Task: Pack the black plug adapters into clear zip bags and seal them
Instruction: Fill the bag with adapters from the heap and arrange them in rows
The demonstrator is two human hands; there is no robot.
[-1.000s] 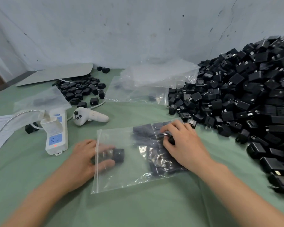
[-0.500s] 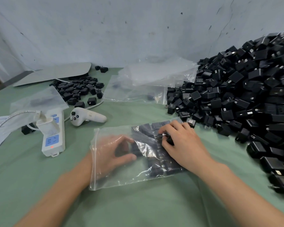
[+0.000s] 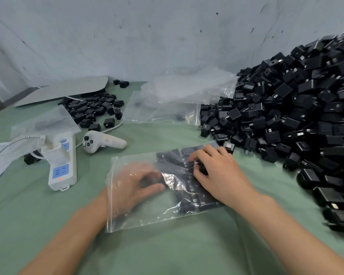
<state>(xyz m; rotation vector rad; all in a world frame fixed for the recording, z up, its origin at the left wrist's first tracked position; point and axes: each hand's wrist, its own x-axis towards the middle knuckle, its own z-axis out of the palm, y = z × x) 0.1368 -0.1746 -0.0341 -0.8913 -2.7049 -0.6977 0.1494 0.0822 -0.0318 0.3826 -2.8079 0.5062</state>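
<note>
One zip bag [image 3: 147, 213] flat on the tabletop [image 3: 167, 255], big pile [image 3: 296, 116] right, small pile [image 3: 93, 108] back-left. My left grip [image 3: 133, 185] is inside it, curled round one adapter [image 3: 150, 180]; right grip [image 3: 220, 175] curls on top, hold unclear.

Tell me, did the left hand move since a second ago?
Yes. The left hand went right, away from the white power strip and deeper into the clear zip bag.

Soft even light, faint shadows, glare on the clear bag [image 3: 167, 179], wide-angle bending at edges, slight blur
</note>
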